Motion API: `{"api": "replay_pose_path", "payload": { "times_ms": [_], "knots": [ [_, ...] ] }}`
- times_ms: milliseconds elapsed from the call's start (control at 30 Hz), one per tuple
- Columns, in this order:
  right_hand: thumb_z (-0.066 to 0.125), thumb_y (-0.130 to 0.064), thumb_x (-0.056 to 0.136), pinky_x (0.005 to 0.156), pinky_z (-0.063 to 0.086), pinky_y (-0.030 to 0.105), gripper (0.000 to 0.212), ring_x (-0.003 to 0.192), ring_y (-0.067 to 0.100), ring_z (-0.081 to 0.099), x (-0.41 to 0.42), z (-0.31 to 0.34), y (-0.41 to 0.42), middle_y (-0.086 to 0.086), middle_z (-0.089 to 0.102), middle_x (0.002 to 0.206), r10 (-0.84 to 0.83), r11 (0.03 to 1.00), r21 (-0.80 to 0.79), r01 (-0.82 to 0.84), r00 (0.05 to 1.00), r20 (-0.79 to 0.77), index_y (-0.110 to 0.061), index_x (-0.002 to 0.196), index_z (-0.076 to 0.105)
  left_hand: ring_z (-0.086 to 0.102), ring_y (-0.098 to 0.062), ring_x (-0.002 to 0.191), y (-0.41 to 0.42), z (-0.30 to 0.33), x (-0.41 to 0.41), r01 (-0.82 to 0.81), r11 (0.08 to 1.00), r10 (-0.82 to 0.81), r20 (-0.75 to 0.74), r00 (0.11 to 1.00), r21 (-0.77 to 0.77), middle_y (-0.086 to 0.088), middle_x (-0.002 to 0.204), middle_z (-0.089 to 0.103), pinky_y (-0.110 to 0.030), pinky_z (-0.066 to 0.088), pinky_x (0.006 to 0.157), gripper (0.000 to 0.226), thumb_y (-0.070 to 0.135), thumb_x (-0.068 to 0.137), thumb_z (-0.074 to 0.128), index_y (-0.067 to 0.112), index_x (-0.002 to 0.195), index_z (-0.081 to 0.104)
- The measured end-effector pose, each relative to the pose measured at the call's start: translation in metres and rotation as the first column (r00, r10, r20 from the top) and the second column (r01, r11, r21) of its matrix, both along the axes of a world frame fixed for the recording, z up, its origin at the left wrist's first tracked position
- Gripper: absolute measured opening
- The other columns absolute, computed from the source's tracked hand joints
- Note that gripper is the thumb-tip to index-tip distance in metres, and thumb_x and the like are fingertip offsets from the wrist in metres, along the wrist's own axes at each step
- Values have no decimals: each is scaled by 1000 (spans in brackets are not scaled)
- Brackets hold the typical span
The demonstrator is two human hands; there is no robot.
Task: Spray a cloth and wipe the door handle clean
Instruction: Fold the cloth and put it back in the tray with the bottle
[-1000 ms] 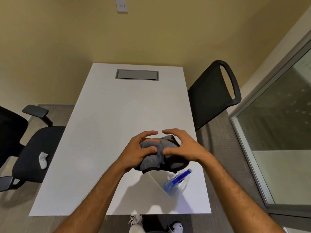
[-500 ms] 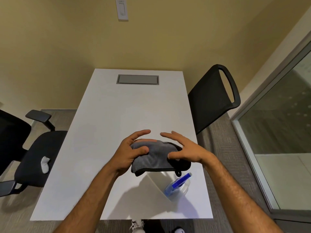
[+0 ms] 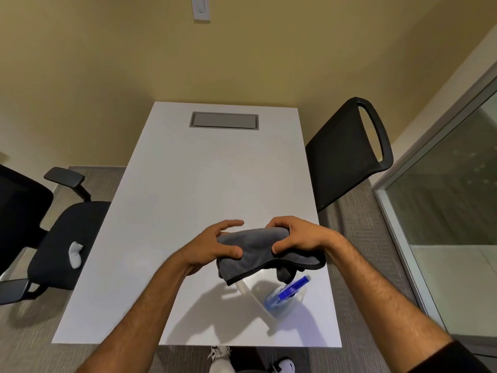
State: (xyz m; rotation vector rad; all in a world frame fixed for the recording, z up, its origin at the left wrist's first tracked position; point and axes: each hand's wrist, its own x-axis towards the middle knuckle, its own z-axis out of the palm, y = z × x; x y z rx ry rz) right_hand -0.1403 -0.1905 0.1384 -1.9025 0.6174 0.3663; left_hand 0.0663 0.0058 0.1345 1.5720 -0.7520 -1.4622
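A dark grey cloth (image 3: 258,250) hangs folded above the near part of the white table (image 3: 204,184). My left hand (image 3: 215,244) pinches its left end, thumb on top. My right hand (image 3: 294,236) grips its right end with curled fingers. Below and right of the cloth a clear spray bottle (image 3: 286,296) with a blue trigger head stands on the table near its front right corner. No door handle is in view.
A black chair (image 3: 347,152) stands at the table's right side. An office chair (image 3: 53,238) with a small white item on its seat is at the left. A glass partition (image 3: 451,200) runs along the right. A grey cable hatch (image 3: 224,120) sits at the table's far end.
The bunched cloth has been spread and folded flatter between both hands, which moved apart to its ends. The view tilted slightly.
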Motion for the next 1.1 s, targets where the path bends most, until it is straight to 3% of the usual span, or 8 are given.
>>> {"api": "replay_pose_path", "payload": {
  "times_ms": [133,333,500,633,733,833,1000,1100],
  "knots": [
    [73,-26,73,95,60,41,61,107,23,68,9,-13,-14,-1,65,122,78,997,-14,-80,991,-112,-38,129,52,74,-20,102,-3,-26,-6,44,994,-48,33,998,104,-4,112,79,-26,61,77,44,20,73,82,26,117,77],
    [76,-35,73,88,59,37,44,96,20,66,24,-58,-33,-4,65,109,121,965,-192,-181,950,-290,-40,112,55,71,-24,98,-7,-94,-27,-152,961,136,86,987,231,-6,107,77,-35,60,74,28,12,87,73,23,112,73],
    [77,-43,74,80,59,38,45,86,22,63,30,-119,-31,0,61,101,82,909,-351,-227,920,-382,-32,107,48,70,-17,89,-13,-156,-55,-306,898,204,319,926,316,-1,103,75,-33,58,73,30,23,79,76,22,108,71],
    [73,-54,72,65,50,33,45,69,19,56,36,-163,-27,0,57,86,143,757,-525,-389,882,-449,-29,98,46,67,-19,83,-18,-198,-67,-290,882,62,520,852,371,-2,100,71,-32,58,70,28,33,79,70,24,105,65],
    [71,-52,75,60,38,32,39,65,18,46,42,-186,-28,6,57,87,268,609,-616,-500,860,-433,-26,92,47,66,-24,101,-19,-226,-73,-216,900,-157,743,651,379,-5,119,64,-36,60,85,39,47,88,70,22,116,63],
    [67,-42,87,63,40,32,31,85,22,56,43,-204,-31,6,62,102,419,486,-661,-572,816,-398,-19,106,57,62,-22,102,-24,-234,-74,-140,938,-236,881,410,317,-4,119,63,-35,57,86,47,53,86,74,23,120,61],
    [62,-38,96,65,46,29,36,71,19,54,27,-214,-25,8,57,119,441,560,-603,-568,821,-363,-19,125,52,58,-20,102,-31,-230,-82,50,960,-270,872,408,274,-6,123,63,-26,49,85,42,41,92,74,19,126,60],
    [50,-35,101,74,52,38,33,91,31,66,17,-214,-18,10,59,124,381,703,-488,-518,853,-357,-21,131,54,56,-21,117,-36,-223,-90,158,951,-309,842,442,266,-7,137,58,-26,50,96,53,48,97,67,18,139,54]
  ]
}}
